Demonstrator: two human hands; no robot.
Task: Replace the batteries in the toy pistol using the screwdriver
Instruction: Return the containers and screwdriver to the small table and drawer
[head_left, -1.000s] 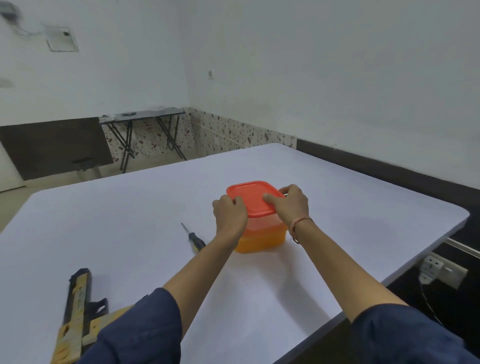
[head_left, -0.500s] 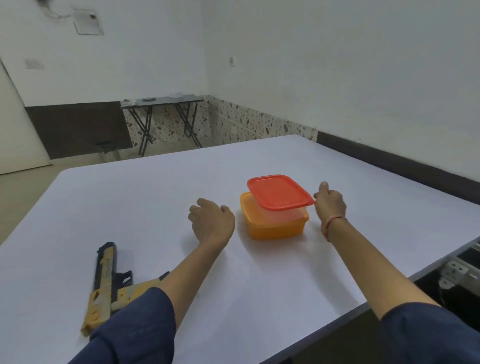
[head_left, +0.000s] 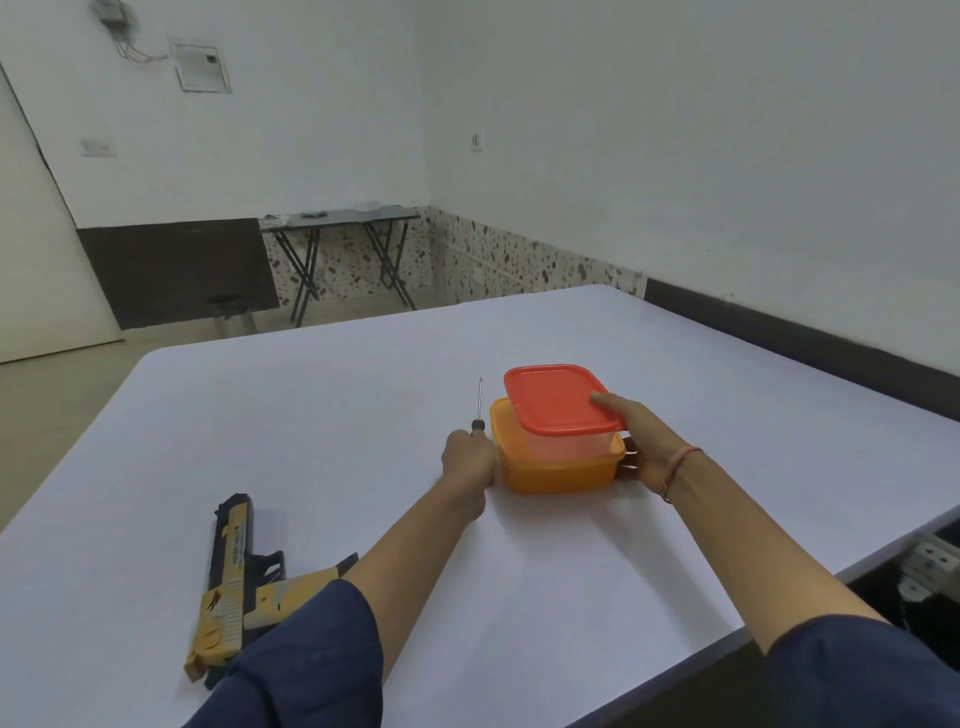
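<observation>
The left hand (head_left: 469, 457) is curled into a fist around the handle of the screwdriver (head_left: 479, 410), fingers pressed together over it; only the dark top of the handle and the thin metal shaft show beyond the knuckles, pointing away from the person over the white surface (head_left: 519, 571). Just right of those fingers, touching or nearly so, stands the orange container (head_left: 561, 470). A clear box with a red lid (head_left: 556, 397) sits nested in its top. The right hand (head_left: 641, 441) grips this stack from its right side: the thumb lies on the red lid's near corner, the other fingers wrap round the side and are mostly hidden. The toy pistol (head_left: 228, 582), yellow and black, lies flat on the surface well behind and left of the left hand's fingers, its grip partly covered by the dark blue sleeve (head_left: 311, 660)
</observation>
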